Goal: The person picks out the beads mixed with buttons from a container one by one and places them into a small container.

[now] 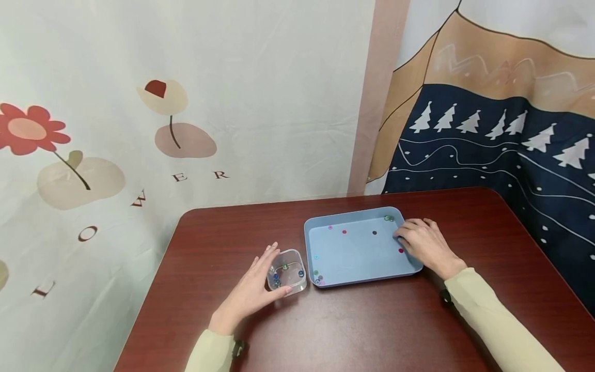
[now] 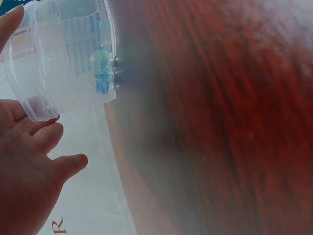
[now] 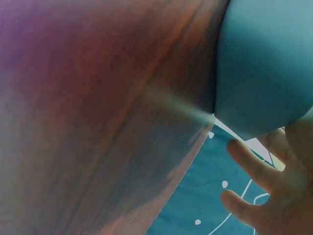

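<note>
On the table, a small clear plastic container (image 1: 303, 283) holds several blue and green beads (image 1: 285, 266). My left hand (image 1: 253, 289) holds it from the left, thumb along the near rim and fingers at the far left side. In the left wrist view, the thumb touches the container (image 2: 73, 93). To its right lies a light blue tray (image 1: 358, 258) with small scattered beads. My right hand (image 1: 425, 245) reaches over the tray's right wall, thumb and index fingertips inside near a dark red bead (image 1: 401, 250). I cannot tell whether those fingertips pinch a bead.
Green beads (image 1: 387, 218) lie in the tray's far right corner, and several more beads (image 1: 319, 279) in its near left corner. The dark reddish wooden table (image 1: 372, 320) carries everything. Behind it hangs a printed curtain (image 1: 279, 103).
</note>
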### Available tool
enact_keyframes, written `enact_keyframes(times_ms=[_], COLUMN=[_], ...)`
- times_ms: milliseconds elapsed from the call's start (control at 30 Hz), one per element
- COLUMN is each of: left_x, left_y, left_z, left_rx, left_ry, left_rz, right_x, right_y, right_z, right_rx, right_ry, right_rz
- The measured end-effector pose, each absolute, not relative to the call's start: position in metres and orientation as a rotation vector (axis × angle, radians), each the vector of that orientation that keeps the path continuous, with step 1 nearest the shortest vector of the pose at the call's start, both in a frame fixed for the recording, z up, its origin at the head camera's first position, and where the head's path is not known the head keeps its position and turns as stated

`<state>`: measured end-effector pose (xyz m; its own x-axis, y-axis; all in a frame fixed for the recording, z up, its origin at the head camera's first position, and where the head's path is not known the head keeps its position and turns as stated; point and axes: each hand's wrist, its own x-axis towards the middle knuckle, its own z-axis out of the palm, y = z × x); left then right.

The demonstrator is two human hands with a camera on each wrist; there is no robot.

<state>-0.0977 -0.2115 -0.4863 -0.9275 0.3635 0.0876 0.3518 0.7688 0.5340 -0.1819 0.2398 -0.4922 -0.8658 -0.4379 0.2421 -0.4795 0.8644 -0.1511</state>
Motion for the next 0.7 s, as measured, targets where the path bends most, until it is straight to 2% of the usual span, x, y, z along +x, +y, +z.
enact_keyframes(times_ms=[700], left_x=[-0.098], left_y=[-0.213], left_z=[-0.489], left_rx=[0.58], left_ry=[2.931], left_rz=[0.885], right_x=[-0.164], right_y=[0.234], right_z=[-0.481], right_rx=[0.684], right_ry=[-2.485], right_rz=[0.509])
